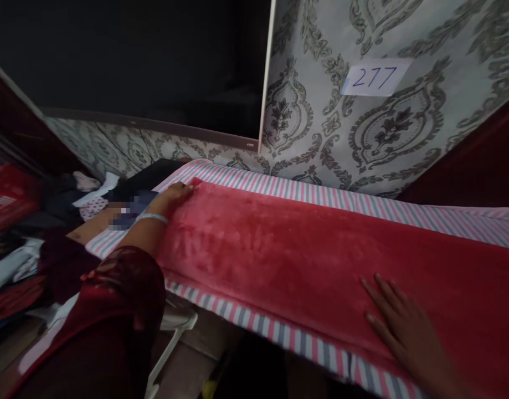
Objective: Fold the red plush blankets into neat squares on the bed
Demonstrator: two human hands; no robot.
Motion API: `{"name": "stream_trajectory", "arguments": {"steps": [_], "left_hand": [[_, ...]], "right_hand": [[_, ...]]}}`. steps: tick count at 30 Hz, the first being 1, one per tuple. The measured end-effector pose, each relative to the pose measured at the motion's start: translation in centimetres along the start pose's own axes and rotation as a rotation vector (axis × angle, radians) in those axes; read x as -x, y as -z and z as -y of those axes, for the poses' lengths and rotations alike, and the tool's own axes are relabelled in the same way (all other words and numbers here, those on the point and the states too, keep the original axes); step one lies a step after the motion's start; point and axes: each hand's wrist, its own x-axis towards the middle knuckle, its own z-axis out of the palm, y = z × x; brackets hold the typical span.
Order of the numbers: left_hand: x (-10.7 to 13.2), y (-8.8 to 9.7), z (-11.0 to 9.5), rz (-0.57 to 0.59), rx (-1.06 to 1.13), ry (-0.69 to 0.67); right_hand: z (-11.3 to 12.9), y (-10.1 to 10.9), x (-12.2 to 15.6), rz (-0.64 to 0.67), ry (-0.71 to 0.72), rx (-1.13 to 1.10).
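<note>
A long, folded, red plush cloth [279,244] lies flat along a board with a pink, grey and white striped fabric cover [329,195]. The left hand [176,195] is at the cloth's far left corner; whether its grip pinches the edge, I cannot tell. The right hand [399,321] rests palm down near the cloth's front edge, its grip loose, fingers apart. Behind stand a large black screen [154,61] and grey-patterned wallpaper [289,105] bearing a white paper label [376,77] reading "277".
</note>
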Motion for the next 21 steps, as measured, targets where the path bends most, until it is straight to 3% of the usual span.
{"name": "stream_trajectory", "arguments": {"steps": [7,10,17,21], "left_hand": [[7.1,-0.1,5.7,-0.035,-0.021,0.065],[10.0,-0.6,7.1,-0.044,-0.055,0.081],[12.3,-1.4,7.1,-0.069,-0.155,0.087],[13.0,-1.7,6.7,-0.103,-0.166,0.095]], "right_hand": [[-0.5,-0.8,0.1,-0.032,0.019,0.007],[-0.3,-0.5,-0.1,-0.032,0.019,0.010],[0.2,0.8,-0.9,0.023,-0.005,-0.005],[-0.2,0.9,-0.9,-0.035,0.022,-0.098]]}}
